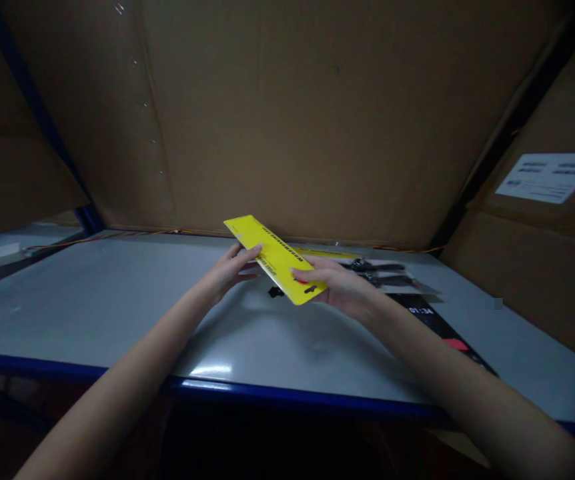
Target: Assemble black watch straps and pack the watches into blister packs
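While raised at 12 o'clock above grey bench (92,313), yellow card (273,257) held two-handed | left hand (227,273): fingers part-open, gripping left edge | right hand (340,290): curled, pinching lower end | packaged hand tools (375,273): 1 o'clock

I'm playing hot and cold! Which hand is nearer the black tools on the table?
The right hand. It is right beside the black tools, just left of them, while the left hand is farther left, on the other side of the yellow card.
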{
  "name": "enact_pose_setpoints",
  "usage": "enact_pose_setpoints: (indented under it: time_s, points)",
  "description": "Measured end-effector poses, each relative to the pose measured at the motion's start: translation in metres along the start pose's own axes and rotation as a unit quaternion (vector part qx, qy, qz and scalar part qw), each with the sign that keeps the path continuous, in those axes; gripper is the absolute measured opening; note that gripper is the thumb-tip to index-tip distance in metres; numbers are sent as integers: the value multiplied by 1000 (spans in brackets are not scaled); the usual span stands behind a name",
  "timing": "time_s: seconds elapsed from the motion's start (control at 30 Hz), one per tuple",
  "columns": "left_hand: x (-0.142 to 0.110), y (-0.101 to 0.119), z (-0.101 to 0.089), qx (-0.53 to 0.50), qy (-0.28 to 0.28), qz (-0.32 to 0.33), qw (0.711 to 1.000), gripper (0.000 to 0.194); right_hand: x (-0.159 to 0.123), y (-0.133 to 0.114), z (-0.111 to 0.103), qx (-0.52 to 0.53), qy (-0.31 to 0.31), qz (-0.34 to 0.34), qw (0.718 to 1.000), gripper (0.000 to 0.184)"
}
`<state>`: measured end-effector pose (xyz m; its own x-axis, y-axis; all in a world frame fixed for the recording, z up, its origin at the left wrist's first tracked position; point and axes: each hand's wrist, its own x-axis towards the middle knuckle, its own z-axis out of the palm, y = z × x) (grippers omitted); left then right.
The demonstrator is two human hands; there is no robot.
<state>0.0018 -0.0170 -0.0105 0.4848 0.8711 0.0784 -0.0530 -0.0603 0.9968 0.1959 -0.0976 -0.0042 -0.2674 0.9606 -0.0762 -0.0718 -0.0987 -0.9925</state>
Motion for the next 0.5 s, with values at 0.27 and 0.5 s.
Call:
enact_pose_setpoints:
  time_s: [0.27, 0.5]
  points:
    - [3, 5, -23, 369, 141, 118, 911, 37, -20, -23, -99, -164, 114, 8, 980, 45]
    - [-3, 8, -39, 596, 157, 29, 787, 29, -36, -34, -211, -442, 219, -10, 870, 50]
